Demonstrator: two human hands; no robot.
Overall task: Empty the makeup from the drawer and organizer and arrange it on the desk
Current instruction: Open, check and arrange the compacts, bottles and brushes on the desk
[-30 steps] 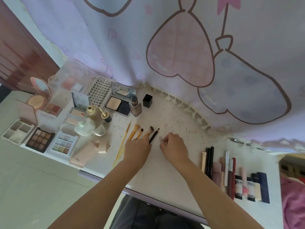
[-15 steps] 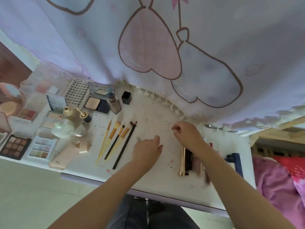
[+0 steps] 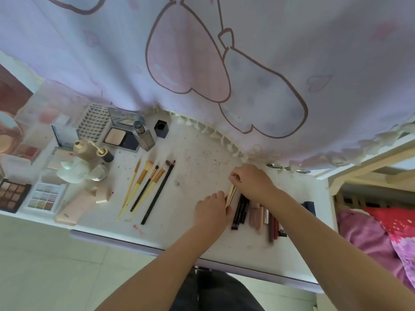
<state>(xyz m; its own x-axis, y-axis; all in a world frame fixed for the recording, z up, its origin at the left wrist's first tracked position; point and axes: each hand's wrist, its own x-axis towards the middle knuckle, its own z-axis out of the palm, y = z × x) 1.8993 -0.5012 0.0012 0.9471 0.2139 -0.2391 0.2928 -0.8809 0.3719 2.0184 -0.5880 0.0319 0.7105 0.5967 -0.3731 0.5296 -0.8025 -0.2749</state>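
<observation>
On the white desk [image 3: 197,153] my left hand [image 3: 212,209] and my right hand [image 3: 252,181] meet over a slim gold pencil [image 3: 230,195]. My right hand pinches its far end; my left hand holds its near end. The pencil lies at the left edge of a row of dark pencils and tubes [image 3: 256,212], partly hidden under my right forearm. Several makeup brushes [image 3: 149,187] lie in a fan to the left. Bottles [image 3: 86,158], open compacts [image 3: 122,135] and eyeshadow palettes [image 3: 46,196] crowd the desk's left end.
A lilac curtain [image 3: 224,63] with a pink heart print hangs over the desk's back edge. A small black cube pot [image 3: 161,128] stands near the curtain. A bed with pink bedding [image 3: 381,239] lies to the right. Tiled floor [image 3: 45,265] is below the front edge.
Both hands have left the brushes and moved right to the pencil row. My left hand closed in on the gold pencil's near end; my right hand now pinches its far end.
</observation>
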